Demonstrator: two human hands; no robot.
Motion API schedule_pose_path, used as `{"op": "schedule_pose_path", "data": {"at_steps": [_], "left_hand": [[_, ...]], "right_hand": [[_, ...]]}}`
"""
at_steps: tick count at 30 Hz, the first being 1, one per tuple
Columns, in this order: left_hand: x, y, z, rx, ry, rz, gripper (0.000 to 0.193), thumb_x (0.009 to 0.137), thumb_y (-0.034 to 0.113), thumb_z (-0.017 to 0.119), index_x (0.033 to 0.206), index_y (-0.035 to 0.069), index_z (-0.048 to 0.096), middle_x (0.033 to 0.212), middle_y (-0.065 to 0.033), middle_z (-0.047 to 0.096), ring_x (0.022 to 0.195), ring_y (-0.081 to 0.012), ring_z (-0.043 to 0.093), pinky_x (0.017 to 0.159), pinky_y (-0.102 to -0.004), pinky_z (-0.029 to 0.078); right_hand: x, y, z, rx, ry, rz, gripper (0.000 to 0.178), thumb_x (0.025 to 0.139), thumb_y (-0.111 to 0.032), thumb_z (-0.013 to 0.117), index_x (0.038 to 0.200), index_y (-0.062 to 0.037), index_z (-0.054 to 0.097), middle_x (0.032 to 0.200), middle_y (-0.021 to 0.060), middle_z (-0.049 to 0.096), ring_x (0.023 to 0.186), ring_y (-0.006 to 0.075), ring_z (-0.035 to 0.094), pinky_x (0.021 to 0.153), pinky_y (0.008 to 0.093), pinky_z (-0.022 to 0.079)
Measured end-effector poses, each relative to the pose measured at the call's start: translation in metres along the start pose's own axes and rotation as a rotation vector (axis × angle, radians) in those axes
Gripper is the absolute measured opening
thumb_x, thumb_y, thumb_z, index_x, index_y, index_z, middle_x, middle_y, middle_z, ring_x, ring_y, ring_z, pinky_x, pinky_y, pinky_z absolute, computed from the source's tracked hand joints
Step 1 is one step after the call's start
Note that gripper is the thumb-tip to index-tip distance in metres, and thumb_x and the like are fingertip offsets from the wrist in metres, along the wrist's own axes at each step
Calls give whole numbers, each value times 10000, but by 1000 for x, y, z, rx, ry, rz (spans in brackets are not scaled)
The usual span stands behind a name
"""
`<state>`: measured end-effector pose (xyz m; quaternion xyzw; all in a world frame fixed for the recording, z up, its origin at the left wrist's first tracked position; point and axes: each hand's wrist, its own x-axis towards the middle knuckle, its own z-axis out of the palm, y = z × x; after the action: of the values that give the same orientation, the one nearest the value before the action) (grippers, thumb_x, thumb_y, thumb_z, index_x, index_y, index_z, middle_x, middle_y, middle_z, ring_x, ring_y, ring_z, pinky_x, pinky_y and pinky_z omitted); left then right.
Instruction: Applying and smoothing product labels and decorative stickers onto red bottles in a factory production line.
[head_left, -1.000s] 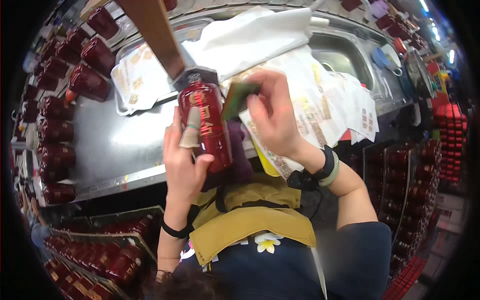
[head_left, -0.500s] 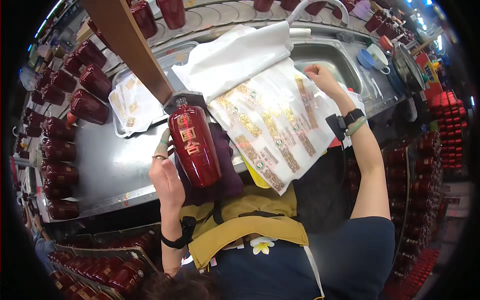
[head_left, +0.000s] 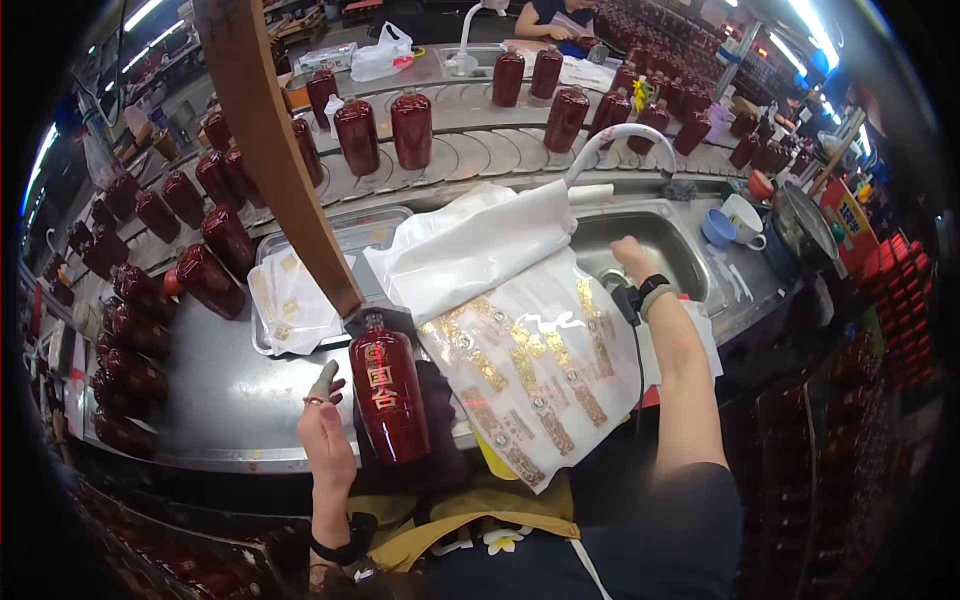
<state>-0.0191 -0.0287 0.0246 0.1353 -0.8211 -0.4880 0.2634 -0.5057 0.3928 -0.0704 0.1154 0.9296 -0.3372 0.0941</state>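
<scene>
First, red bottle [head_left: 390,405]: one, lying on dark cloth [head_left: 441,400] just right of the left hand [head_left: 328,435]; neck pointing forward, slightly left, long axis front-to-back.
Left hand: loosely open, holding nothing visible.
Right hand [head_left: 633,260]: fingers curled, contents hidden, over one sink [head_left: 675,250].
Cups [head_left: 718,228]: two, farther right.

Stainless-steel worktop [head_left: 230,400], metal tray [head_left: 372,230] at rear left, gold-patterned sheet [head_left: 540,365] at centre, purple cloth [head_left: 443,408] at front edge, blue cup [head_left: 717,229] beside white mug [head_left: 742,216] at right

place: factory workshop | curved conveyor [head_left: 470,142] | rowed red bottles [head_left: 411,131] | steel sink [head_left: 668,242]
</scene>
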Motion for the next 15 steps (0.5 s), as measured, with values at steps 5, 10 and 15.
{"op": "schedule_pose_path", "data": {"at_steps": [5, 10, 15], "left_hand": [[1, -7, -6, 3, 21, -6, 745, 1121, 542, 278, 1467, -75, 513, 1404, -219, 612, 1216, -316, 634, 1012, -424, 507], [11, 0, -3, -11, 44, -9, 752, 1121, 551, 266, 1461, -70, 521, 1411, -209, 609, 1233, -313, 626, 1013, -425, 508], [9, 4, 0, -30, 66, 17, 768, 1115, 570, 266, 1466, -65, 517, 1404, -213, 613, 1230, -312, 628, 1027, -424, 498]], "right_hand": [[-54, -37, -17, 702, -670, -134, 163, 932, -122, 675, 1025, 7, 713, 850, 75, 674, 706, 183, 659, 633, 313, 547], [-114, -58, -29, -65, -392, -547, 432, 790, -291, 860, 1069, 13, 731, 890, 88, 692, 802, 216, 674, 741, 345, 554], [-104, -39, -13, -377, -404, -506, 381, 753, -325, 872, 845, -2, 692, 727, 96, 660, 683, 195, 637, 664, 368, 514]]}}
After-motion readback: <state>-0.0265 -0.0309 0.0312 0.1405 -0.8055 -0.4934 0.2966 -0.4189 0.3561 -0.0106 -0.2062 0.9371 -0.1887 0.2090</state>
